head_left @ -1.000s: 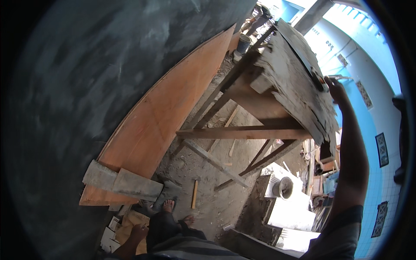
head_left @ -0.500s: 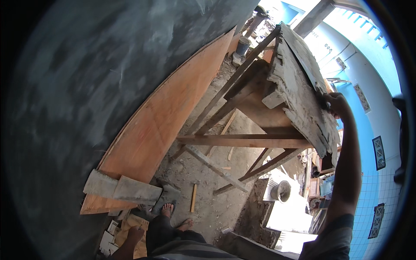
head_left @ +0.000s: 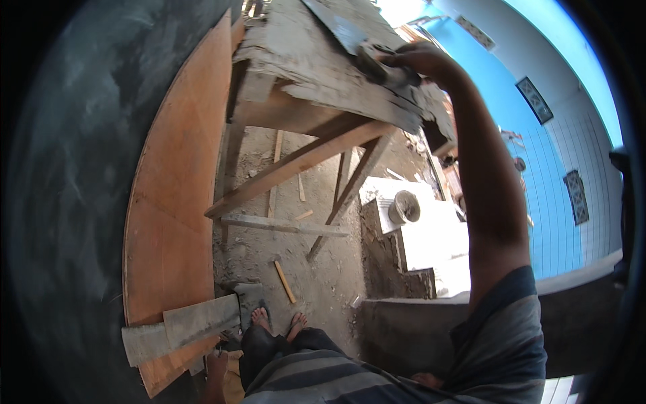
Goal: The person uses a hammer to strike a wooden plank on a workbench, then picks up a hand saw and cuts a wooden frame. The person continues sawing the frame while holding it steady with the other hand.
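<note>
My right hand [head_left: 425, 60] reaches forward over the rough worktop [head_left: 296, 47] of a wooden workbench. Its fingers are closed round the handle end of a handsaw [head_left: 336, 28]. The saw's grey blade lies along the boards, pointing away and to the left. Blur and my fingers partly hide the handle. At the lower left, my left hand [head_left: 217, 365] hangs low beside my leg, near the end of an orange-brown plywood sheet [head_left: 176, 222]. Its fingers are curled, with a small dark thing at them that I cannot make out.
Braced timber legs [head_left: 296, 165] carry the bench. Grey boards [head_left: 202, 318] lie across the plywood beside a dark wall [head_left: 74, 202]. A wooden-handled tool [head_left: 284, 281] lies on the dirt. Right of the bench, a bucket [head_left: 404, 207] stands on pale steps [head_left: 434, 249].
My view has turned, so the bench and plywood sit further left and the bench looks nearer. My right hand stays on the saw handle; my left stays low.
</note>
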Demonstrator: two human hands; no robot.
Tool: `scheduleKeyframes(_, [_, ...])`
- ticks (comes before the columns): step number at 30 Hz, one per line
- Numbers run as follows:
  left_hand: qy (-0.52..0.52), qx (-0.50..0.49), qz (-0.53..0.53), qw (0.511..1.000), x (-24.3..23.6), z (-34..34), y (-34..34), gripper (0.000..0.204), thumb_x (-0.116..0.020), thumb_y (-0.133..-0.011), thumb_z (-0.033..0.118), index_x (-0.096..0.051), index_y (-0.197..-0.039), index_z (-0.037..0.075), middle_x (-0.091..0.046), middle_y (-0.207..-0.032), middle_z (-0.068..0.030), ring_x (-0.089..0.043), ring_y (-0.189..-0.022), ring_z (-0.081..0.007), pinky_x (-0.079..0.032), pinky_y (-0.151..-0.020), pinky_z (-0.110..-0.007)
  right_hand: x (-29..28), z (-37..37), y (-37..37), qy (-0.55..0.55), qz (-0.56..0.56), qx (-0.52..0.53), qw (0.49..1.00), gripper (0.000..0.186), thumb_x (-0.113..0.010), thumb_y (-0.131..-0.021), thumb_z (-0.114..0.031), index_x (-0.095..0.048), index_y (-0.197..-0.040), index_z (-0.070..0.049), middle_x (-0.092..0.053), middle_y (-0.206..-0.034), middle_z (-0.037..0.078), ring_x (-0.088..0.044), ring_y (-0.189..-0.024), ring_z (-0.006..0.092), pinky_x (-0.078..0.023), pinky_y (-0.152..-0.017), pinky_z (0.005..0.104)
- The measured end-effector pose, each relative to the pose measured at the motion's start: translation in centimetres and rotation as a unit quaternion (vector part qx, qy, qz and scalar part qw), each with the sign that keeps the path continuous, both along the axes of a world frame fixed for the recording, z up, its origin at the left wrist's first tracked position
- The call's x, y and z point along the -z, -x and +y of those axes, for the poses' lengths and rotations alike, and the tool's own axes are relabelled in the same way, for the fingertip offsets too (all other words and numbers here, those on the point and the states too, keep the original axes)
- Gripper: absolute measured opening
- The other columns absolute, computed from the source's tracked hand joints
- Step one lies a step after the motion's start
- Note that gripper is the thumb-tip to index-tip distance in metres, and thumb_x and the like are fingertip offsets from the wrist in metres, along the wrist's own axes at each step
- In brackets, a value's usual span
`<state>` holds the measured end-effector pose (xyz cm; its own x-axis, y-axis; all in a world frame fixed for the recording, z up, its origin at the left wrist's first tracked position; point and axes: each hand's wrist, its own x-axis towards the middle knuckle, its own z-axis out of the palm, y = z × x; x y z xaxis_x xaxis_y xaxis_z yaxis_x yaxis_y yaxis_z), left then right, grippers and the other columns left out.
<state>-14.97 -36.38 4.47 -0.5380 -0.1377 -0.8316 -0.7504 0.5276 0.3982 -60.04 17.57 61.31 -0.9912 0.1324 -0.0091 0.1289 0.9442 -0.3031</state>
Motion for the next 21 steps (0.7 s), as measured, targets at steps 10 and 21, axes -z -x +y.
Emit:
scheduleKeyframes(10, [-0.021, 0.078, 0.077, 0.994, 0.9, -1.2, 3.1, 0.026, -0.065, -0.087, 0.020, -0.062, -0.089, -0.006, -0.058, -0.075, -0.0088, -0.054, -0.071, -0.0173, -0.043, -0.066, -0.037, -0.2, -2.0, -3.8, 0.140, 0.161, 0.027, 0.977, 0.035, -0.071, -0.081, -0.024, -0.070, -0.097, 0.007, -0.069, -0.083, 0.015, -0.066, -0.073, 0.0232, -0.053, -0.062, 0.0343])
scheduleKeyframes(21, [0.013, 0.168, 0.116, 0.979, 1.5, 1.7, 6.7, 0.038, -0.063, -0.087, 0.026, -0.066, -0.096, -0.010, -0.068, -0.082, -0.0190, -0.065, -0.077, -0.0286, -0.048, -0.073, -0.041, 1.1, -0.4, -25.1, 0.510, 0.454, -0.092, 0.725, 0.053, -0.059, -0.088, -0.013, -0.047, -0.136, 0.006, -0.063, -0.097, 0.012, -0.065, -0.081, 0.0220, -0.055, -0.082, 0.0371])
